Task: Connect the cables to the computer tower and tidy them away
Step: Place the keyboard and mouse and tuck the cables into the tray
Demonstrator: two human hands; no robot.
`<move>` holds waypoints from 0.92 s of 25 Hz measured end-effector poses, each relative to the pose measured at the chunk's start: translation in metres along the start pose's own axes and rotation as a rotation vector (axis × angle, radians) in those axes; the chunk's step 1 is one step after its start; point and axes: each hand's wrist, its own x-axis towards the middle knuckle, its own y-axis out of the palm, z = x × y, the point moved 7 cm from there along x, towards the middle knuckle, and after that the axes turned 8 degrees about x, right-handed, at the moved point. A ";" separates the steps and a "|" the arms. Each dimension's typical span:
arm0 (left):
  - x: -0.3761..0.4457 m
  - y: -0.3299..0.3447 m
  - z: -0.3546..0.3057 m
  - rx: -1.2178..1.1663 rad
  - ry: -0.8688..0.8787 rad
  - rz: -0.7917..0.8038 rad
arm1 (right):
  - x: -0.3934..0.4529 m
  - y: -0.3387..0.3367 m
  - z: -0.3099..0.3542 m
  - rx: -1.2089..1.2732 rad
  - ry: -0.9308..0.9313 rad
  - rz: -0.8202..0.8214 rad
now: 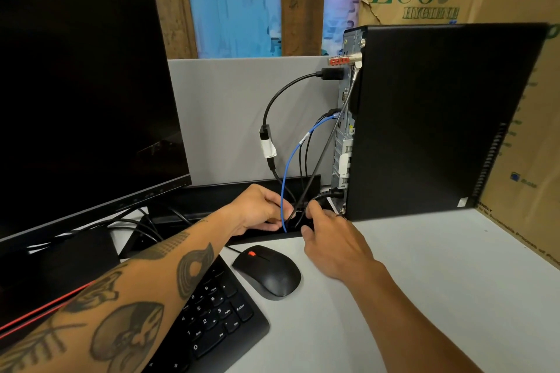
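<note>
We are losing the lower run of the blue cable [290,160] behind the left hand [260,209] near the centre of the frame, and we cannot tell where it is ending. The right hand [328,239] is covering the black cables [306,154] at the slot, so which ones its fingers are pinching is staying unclear. The left edge is cutting off the monitor [85,94], and the bottom edge is cutting off the keyboard [212,318]. The tower's rear ports [345,130] are sitting edge-on and too small for us to read. The background at upper centre is showing up blurred.
</note>
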 end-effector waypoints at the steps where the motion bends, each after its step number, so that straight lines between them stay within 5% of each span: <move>1: 0.002 0.001 -0.001 0.014 -0.019 0.005 | 0.000 0.002 -0.002 -0.018 0.004 0.014; 5: 0.011 0.007 0.006 0.069 -0.146 0.075 | 0.003 0.001 0.001 -0.036 -0.031 -0.026; 11: 0.024 0.016 0.003 0.459 -0.181 -0.063 | -0.001 0.001 0.004 -0.045 -0.027 0.049; 17: -0.009 -0.010 0.006 0.116 -0.115 0.108 | 0.004 0.012 0.007 -0.171 0.006 0.193; 20: -0.021 -0.041 0.013 0.547 -0.050 0.033 | 0.003 0.011 0.009 -0.177 0.022 0.214; 23: -0.029 -0.033 0.024 0.988 -0.122 0.136 | 0.003 0.012 0.011 -0.206 0.043 0.222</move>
